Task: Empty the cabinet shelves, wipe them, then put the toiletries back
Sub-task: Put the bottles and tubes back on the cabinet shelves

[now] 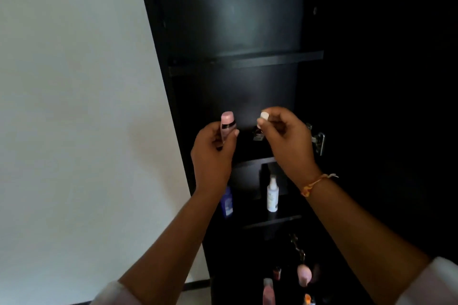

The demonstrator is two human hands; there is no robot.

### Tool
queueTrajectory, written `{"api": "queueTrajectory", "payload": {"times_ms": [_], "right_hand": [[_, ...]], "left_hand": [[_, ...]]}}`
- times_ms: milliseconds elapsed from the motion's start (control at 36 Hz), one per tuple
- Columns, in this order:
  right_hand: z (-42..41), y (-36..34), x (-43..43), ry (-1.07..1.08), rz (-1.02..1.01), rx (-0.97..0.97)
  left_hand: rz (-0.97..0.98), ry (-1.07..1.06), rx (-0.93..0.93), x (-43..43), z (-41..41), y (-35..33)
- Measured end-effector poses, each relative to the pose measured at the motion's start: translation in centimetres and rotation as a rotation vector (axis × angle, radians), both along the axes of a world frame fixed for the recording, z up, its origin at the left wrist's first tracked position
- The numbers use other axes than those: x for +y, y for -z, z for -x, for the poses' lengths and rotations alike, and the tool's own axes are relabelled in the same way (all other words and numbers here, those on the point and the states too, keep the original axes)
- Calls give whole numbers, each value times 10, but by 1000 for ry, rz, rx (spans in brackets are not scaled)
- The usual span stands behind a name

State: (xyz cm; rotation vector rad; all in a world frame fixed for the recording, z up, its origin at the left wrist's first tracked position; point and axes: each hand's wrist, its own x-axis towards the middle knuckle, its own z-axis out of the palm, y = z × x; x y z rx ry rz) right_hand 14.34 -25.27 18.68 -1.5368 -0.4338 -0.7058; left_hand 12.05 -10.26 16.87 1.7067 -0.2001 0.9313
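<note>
Pink bottle (226, 129): one; white cap (264, 115), perhaps: one.

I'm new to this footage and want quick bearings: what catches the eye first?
The left hand grips a small pink bottle and the right hand pinches a small white object, both raised mid-frame before a tall black cabinet. Below them, a white spray bottle and a blue bottle stand on a lower shelf.

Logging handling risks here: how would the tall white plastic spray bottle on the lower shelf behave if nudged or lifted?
The tall white plastic spray bottle stands upright and narrow, so a nudge would probably tip it. It looks rigid, likely keeping shape when gripped. Round-bodied, it may roll once down.
</note>
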Motion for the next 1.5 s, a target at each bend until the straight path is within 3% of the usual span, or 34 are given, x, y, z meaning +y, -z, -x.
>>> {"api": "queueTrajectory", "payload": {"times_ms": [250,500,889,1500], "right_hand": [[-31,-124,-1,91,47,-239],[-67,-189,1,254,192,-180],[-112,-189,3,264,368,-8],[-135,-186,9,327,584,22]], "left_hand": [[-59,-79,-234,13,-27,-126],[-221,-139,-90,35,-65,-194],[-372,-194,200,55,-100,-202],[-397,-282,187,51,-115,-196]]}}
